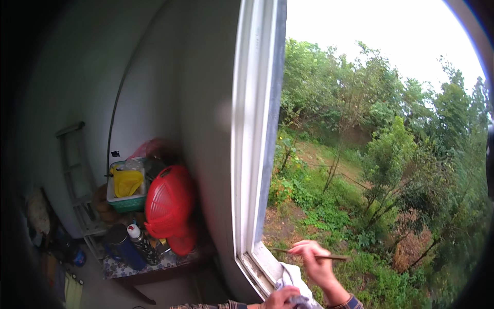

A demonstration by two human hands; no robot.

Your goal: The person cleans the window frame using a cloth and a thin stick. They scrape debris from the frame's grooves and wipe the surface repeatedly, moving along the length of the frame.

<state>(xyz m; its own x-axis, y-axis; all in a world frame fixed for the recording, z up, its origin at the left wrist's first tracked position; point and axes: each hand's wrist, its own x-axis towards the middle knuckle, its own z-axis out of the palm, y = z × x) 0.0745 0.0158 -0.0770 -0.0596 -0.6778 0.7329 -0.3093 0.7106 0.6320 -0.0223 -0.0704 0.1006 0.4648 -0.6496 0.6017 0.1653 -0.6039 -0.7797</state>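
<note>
My right hand (315,266) is out past the window sill, its fingers closed around a slim tool with a brown handle (338,257). The tool lies nearly level, and its thin end points left toward the frame; its exact kind is too small to tell. Lower down, at the bottom edge of the view, my left hand (281,298) grips a white and grey cloth (296,279) bunched on the sill. Beside the cloth runs the bottom track of the white window frame (255,272), with dark dirt in its groove. Part of my left hand is cut off by the picture's edge.
Left of the window wall (208,116), a table with a flowered cover (119,271) bears a red plastic basket (170,201), a green basin (129,206) with a yellow scoop, and flasks (144,245). A ladder (73,170) leans behind. Outside are shrubs (389,150) below the window.
</note>
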